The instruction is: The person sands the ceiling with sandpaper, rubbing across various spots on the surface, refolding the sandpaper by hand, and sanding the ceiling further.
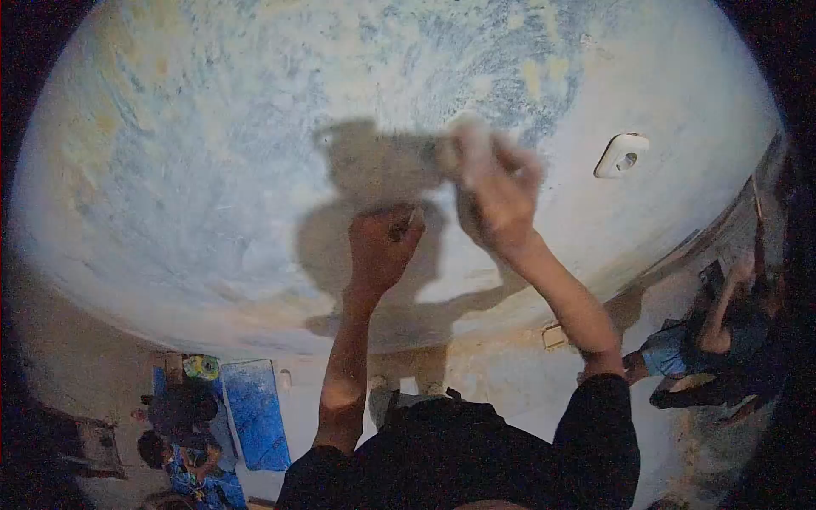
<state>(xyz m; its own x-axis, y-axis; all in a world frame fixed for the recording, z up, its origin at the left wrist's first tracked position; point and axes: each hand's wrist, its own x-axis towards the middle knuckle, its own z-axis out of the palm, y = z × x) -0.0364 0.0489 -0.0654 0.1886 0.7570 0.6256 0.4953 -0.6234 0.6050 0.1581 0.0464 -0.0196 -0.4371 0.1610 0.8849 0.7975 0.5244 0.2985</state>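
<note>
On my feed, the blotchy blue-white wall [212, 170] fills the frame's top and middle. Right hand [501, 187] is in front of it, right of centre, super blurry, so can't tell what its fingers are doing. Left hand [382, 246] is mid-frame, fingers curled, can't tell if they're pinching anything. White socket plate [614, 157], upper right.

Wide-open wall [212, 127] across the upper left, plenty of room to sweep there! To the right of the right fingers [523, 163], the socket [623, 157] stands in the way; left forearm [345, 361] blocks lower centre.
</note>
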